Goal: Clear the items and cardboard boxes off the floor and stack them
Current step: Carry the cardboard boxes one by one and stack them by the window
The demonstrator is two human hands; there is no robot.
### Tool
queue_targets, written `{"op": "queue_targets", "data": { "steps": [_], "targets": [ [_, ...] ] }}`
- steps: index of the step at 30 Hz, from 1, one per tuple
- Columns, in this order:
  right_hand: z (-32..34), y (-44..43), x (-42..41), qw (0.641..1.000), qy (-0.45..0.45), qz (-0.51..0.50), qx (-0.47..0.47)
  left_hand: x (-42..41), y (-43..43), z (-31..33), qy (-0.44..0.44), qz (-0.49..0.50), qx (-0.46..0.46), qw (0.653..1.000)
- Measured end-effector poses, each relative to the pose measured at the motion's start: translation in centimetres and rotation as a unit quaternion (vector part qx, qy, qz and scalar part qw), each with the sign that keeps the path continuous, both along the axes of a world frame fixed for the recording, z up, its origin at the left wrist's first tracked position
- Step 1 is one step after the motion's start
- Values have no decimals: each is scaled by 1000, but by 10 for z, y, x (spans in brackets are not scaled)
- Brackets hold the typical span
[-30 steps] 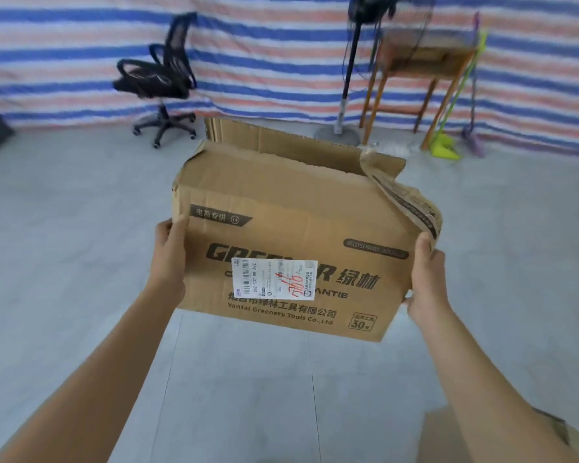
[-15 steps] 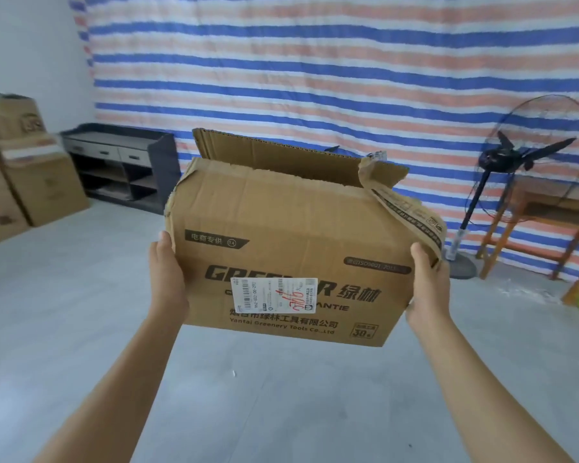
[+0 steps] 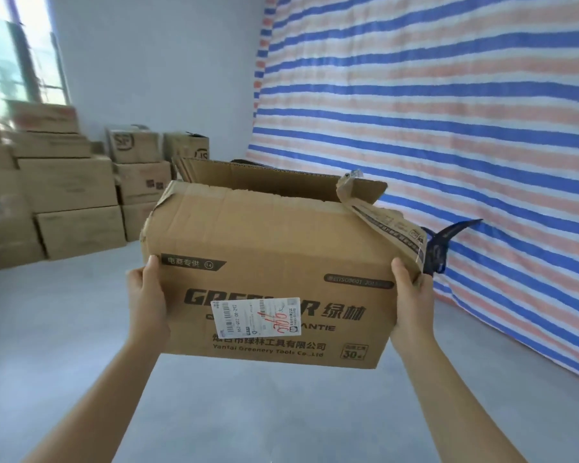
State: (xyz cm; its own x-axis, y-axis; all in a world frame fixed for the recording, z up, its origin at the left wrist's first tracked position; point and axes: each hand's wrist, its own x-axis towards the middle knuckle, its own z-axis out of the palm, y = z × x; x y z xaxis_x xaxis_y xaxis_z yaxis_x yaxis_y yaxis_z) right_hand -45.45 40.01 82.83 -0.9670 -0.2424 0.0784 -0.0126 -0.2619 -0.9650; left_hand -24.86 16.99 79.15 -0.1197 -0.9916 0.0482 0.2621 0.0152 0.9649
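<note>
I carry a brown cardboard box (image 3: 268, 242) in the air at chest height, its top flaps open and one torn flap hanging at the right. A white shipping label with red writing is stuck on its front face. My left hand (image 3: 147, 295) grips the box's left end, thumb on the front edge. The right end is gripped by my right hand (image 3: 411, 295) in the same way. The fingers of both hands are hidden behind the box.
A stack of several cardboard boxes (image 3: 67, 185) stands against the far left wall under a window (image 3: 14, 51). A blue, white and orange striped tarp (image 3: 448, 128) covers the right wall. Grey floor (image 3: 64, 329) lies between me and the stack.
The view has swung left, from the chair and fan past a dark cabinet to the stacked boxes. The box stays in both hands with the same hold.
</note>
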Motion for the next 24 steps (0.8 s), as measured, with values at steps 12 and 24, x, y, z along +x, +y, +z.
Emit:
{"op": "queue_targets", "data": {
  "steps": [12,24],
  "targets": [
    [-36,-282,-57,978,-6,195,72,16,-162,-43,-38,207,22,977],
    [-27,-520,-191,981,21,173,89,-122,-398,-38,-31,181,33,982]
  ]
}}
